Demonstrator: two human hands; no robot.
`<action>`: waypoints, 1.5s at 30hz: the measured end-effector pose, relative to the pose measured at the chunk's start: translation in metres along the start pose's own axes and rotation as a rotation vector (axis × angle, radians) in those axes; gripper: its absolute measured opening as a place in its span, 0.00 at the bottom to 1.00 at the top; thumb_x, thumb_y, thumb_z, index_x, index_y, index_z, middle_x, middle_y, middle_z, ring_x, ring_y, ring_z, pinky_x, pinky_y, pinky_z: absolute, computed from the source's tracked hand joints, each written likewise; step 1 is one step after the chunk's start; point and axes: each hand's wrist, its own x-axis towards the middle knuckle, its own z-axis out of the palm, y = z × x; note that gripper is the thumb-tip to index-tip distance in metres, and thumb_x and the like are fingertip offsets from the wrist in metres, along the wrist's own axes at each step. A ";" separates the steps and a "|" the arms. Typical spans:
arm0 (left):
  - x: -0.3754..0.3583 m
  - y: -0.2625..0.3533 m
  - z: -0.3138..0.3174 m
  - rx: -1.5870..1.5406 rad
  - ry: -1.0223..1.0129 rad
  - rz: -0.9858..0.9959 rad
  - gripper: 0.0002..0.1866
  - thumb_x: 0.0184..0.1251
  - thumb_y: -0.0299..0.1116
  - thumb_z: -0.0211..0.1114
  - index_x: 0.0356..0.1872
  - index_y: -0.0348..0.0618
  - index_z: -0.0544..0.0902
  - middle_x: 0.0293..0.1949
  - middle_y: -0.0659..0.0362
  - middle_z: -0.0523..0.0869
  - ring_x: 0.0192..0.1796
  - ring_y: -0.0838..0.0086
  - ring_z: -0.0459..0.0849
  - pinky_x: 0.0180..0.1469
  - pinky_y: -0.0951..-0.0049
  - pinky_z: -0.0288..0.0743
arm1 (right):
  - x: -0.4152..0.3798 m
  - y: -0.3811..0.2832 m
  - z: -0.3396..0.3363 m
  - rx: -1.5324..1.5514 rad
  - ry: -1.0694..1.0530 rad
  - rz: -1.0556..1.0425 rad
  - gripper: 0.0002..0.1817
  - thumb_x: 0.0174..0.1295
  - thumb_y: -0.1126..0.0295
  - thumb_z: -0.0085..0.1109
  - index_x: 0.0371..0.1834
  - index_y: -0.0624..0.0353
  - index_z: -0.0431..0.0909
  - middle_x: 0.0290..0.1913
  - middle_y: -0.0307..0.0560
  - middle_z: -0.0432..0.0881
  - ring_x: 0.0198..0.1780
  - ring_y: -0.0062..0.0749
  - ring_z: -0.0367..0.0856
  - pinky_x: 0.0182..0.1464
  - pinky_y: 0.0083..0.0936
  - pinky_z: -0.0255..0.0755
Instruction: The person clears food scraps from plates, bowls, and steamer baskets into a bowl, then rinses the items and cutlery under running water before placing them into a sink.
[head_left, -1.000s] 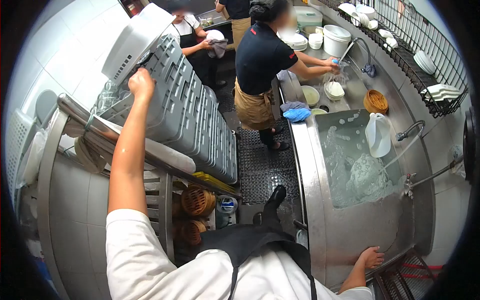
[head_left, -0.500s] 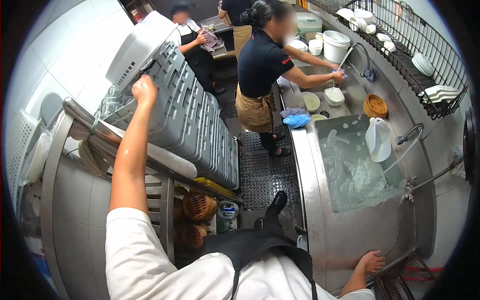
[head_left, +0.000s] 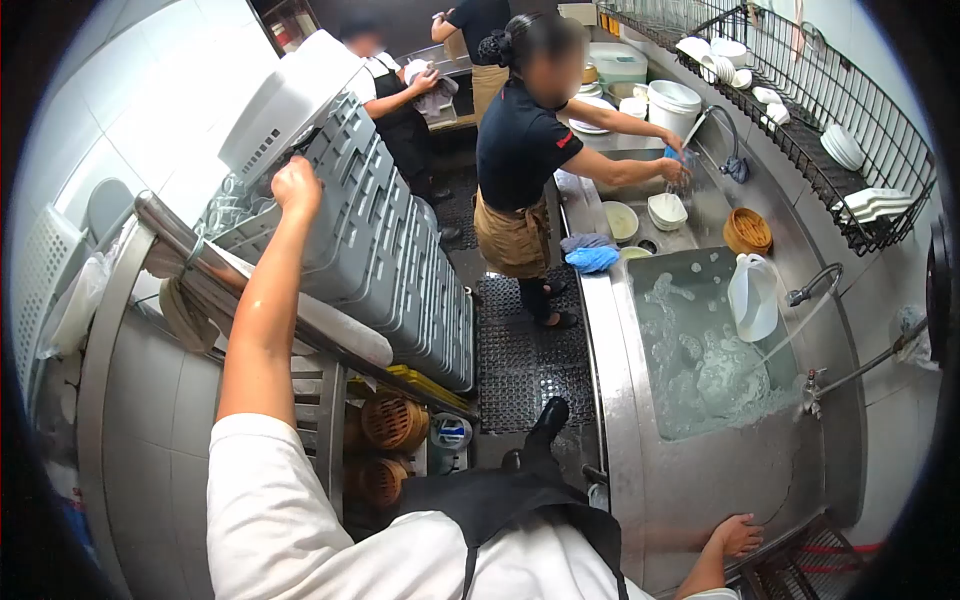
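My left hand [head_left: 297, 186] is closed in a fist at the top of a stack of grey plastic crates [head_left: 350, 215]. Something dark shows just beyond the knuckles, but I cannot make out what the fingers grip. A white plastic basket [head_left: 285, 100] sits tilted on the stack beside that hand. My right hand [head_left: 738, 535] rests with its fingers stretched out on the steel counter [head_left: 700, 490], holding nothing. Ahead of it, a sink of foamy water [head_left: 690, 400] takes a stream from a tap, and a white plastic jug [head_left: 752, 298] leans at its right side.
A co-worker [head_left: 515, 150] stands at the far sink, hands under a hose. Another person [head_left: 390, 100] holds a cloth and something white. A bamboo steamer [head_left: 748, 232] and blue cloth [head_left: 592, 258] lie near the sink. A wire rack [head_left: 800, 130] holds dishes; black mats [head_left: 530, 350] cover the floor.
My view has shifted slightly; both my hands keep their places on the crates and counter. The co-worker's hands have moved at the hose, and the person behind has raised something white in the cloth.
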 end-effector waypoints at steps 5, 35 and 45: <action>-0.001 0.000 -0.002 0.024 -0.001 0.019 0.23 0.48 0.43 0.80 0.38 0.37 0.82 0.35 0.48 0.90 0.40 0.59 0.91 0.44 0.64 0.84 | -0.011 -0.005 -0.044 -0.054 -0.186 0.018 0.37 0.75 0.42 0.30 0.79 0.56 0.53 0.79 0.57 0.53 0.80 0.49 0.50 0.77 0.50 0.47; 0.000 -0.005 0.012 0.043 0.100 0.053 0.22 0.44 0.41 0.80 0.36 0.40 0.81 0.32 0.50 0.90 0.37 0.60 0.91 0.42 0.64 0.84 | -0.008 0.002 -0.021 0.023 -0.070 -0.005 0.37 0.73 0.41 0.34 0.76 0.54 0.60 0.76 0.59 0.59 0.77 0.51 0.56 0.75 0.51 0.50; 0.002 -0.003 0.012 0.103 0.061 0.037 0.21 0.49 0.42 0.77 0.38 0.41 0.80 0.33 0.52 0.90 0.37 0.61 0.91 0.42 0.65 0.85 | -0.008 0.002 -0.023 0.028 -0.087 0.000 0.37 0.73 0.41 0.34 0.76 0.54 0.60 0.76 0.59 0.59 0.78 0.51 0.55 0.75 0.50 0.49</action>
